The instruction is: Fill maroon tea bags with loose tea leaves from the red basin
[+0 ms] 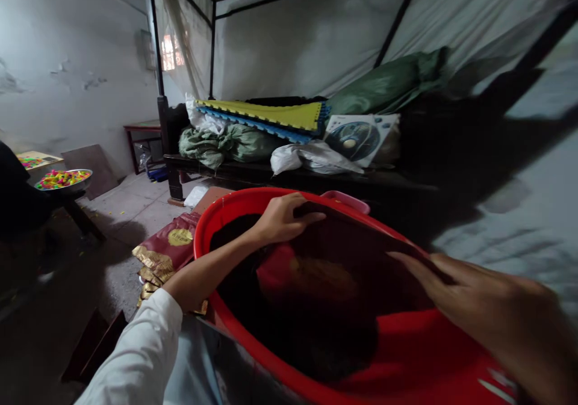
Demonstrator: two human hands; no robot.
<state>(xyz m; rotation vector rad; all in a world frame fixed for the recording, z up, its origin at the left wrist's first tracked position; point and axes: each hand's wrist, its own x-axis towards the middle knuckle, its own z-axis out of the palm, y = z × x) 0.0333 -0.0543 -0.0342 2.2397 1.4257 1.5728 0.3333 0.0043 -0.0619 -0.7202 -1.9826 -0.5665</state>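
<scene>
A large red plastic tub fills the front of the view, with dark contents inside that I cannot make out. Within it a dark red bag with a faint gold print leans, its upper edge reaching the far rim. My left hand is closed on the left end of that edge, thumb on the near side. At the other end, my right hand, slightly blurred, pinches the bag between thumb and fingers. More dark red bags with gold print lie in a pile left of the tub.
Behind the tub, a dark wooden bed frame bears yellow and blue foam mats, sacks and a fan box. A pink basin sits past the rim. Far left, a metal bowl holds colourful pieces beside a dark-clothed person.
</scene>
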